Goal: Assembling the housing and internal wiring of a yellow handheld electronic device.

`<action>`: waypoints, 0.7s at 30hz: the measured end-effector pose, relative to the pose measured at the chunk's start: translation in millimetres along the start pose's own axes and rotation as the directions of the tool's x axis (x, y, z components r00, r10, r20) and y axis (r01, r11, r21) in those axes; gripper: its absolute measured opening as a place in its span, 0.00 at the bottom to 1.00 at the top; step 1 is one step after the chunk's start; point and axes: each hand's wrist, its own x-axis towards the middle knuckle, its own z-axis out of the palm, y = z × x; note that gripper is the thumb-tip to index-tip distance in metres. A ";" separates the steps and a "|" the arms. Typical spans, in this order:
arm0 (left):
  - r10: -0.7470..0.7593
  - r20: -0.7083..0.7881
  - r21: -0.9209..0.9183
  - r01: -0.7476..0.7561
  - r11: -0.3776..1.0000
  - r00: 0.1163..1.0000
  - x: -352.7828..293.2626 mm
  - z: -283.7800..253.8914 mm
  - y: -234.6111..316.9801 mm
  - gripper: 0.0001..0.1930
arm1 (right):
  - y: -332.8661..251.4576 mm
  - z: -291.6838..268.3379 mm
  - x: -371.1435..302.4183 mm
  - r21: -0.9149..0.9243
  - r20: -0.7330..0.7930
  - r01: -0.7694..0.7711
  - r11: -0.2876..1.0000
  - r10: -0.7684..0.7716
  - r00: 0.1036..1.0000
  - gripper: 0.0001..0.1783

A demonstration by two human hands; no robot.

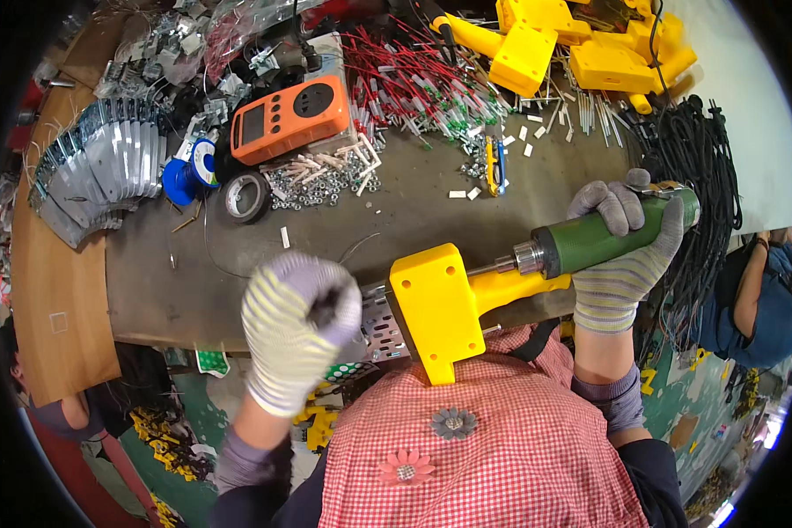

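My right hand [629,238], in a striped grey glove, wraps round a green power screwdriver [594,236] lying tilted across the bench edge. The screwdriver's shaft runs left to a yellow plastic gun-shaped housing [436,304] with screw holes at its corners. A perforated metal plate [383,330] shows at the housing's left side. Beside that plate my left hand [299,321], gloved too, has its fingers curled closed. What it holds, if anything, is hidden. The housing stands over my red-checked apron [493,422].
An orange meter [290,119], tape roll [245,197] and blue wire spool [189,172] lie behind my left hand. Further back are red wires [405,70], small nuts [317,185], a yellow cutter [495,163] and yellow housings [590,48]. Black cords [700,185] hang at right; a person [757,299] sits beyond.
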 end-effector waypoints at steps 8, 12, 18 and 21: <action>0.041 -0.110 0.059 -0.034 0.998 0.993 -23.9 20.9 9.6 0.10 | -1.0 -2.0 4.2 -0.005 0.041 -0.033 0.999 0.033 0.999 0.20; 0.062 -0.116 0.015 -0.060 0.998 0.991 -22.8 22.4 8.8 0.09 | 1.5 1.1 2.9 0.001 0.047 -0.031 1.000 0.031 0.998 0.19; 0.056 -0.084 -0.012 -0.057 0.998 0.995 -29.0 23.5 4.5 0.13 | -0.4 -1.1 5.1 0.015 0.034 -0.064 0.998 0.063 0.997 0.19; 0.085 -0.096 -0.036 -0.089 0.995 0.992 -29.3 24.8 1.9 0.14 | -0.9 -1.0 4.4 0.022 0.025 -0.076 0.997 0.076 0.997 0.20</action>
